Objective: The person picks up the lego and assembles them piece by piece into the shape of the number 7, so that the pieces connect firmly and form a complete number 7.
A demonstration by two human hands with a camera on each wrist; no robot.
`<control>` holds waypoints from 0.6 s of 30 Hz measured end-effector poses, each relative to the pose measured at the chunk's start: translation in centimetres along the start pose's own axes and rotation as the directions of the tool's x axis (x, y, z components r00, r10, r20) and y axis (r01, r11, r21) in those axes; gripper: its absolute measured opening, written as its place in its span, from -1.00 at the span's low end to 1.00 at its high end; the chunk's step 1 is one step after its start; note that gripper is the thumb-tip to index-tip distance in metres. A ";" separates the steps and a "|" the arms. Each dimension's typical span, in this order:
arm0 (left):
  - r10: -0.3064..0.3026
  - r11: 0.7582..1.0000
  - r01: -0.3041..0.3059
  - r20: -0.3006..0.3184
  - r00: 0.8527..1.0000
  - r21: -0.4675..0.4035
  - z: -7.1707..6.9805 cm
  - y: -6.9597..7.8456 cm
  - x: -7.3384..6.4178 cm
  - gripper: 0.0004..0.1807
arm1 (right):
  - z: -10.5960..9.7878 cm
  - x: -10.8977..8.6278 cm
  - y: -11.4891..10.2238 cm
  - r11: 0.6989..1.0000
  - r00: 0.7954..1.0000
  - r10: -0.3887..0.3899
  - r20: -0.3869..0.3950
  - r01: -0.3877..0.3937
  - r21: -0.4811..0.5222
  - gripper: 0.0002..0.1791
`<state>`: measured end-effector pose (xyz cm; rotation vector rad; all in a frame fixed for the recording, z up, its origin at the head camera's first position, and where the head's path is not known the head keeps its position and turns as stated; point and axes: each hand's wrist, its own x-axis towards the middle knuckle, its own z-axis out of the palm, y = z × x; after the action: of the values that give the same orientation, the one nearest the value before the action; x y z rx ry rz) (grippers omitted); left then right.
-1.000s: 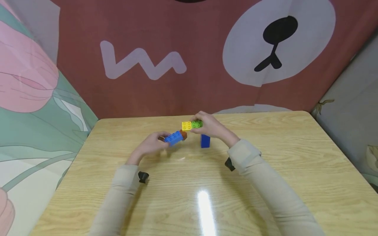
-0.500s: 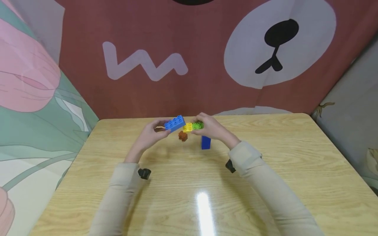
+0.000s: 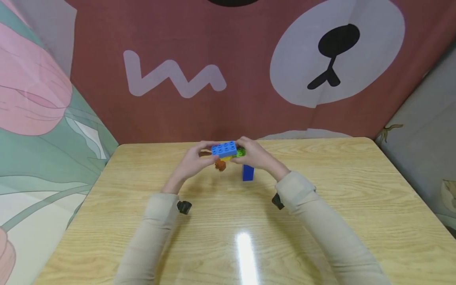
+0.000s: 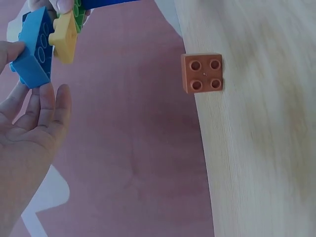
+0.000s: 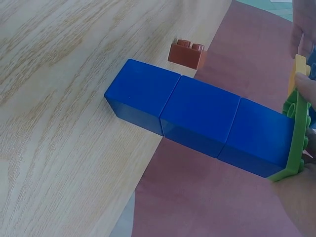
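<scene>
My left hand holds a light blue toy building brick by its left end, thumb in front and fingers behind. In the left wrist view, the brick's hollow underside faces the studs of a yellow piece, close over them. That yellow piece is joined to a flat green piece, which my right hand pinches between thumb and fingers. The green piece caps a dark blue tower of three blocks, standing on the table. From the head, the light blue brick hides most of the yellow piece.
A small brown brick with studs sits on the wooden table, left of the tower and near the far edge. A printed cloth hangs behind that edge.
My left hand has lifted the light blue brick from beside the brown brick and carried it right, over the yellow piece. The right hand stays at the green piece.
</scene>
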<state>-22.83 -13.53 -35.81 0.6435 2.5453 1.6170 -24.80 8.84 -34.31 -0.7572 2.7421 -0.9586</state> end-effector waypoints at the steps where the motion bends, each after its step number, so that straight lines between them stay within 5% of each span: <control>1: 0.003 1.000 -0.003 0.005 1.000 0.005 0.1 0.0 0.0 -0.54 | 0.0 0.0 0.0 1.000 1.000 -0.001 -0.001 0.001 -0.002 -0.42; 18: 0.032 0.999 -0.034 0.046 0.998 0.033 0.8 -0.1 0.6 -0.52 | 0.2 0.1 0.2 1.000 1.000 -0.003 -0.021 0.003 0.009 -0.40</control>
<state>-23.23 -12.63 -36.20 0.7210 2.5485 1.5531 -24.93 8.82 -34.61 -0.7548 2.7527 -0.9850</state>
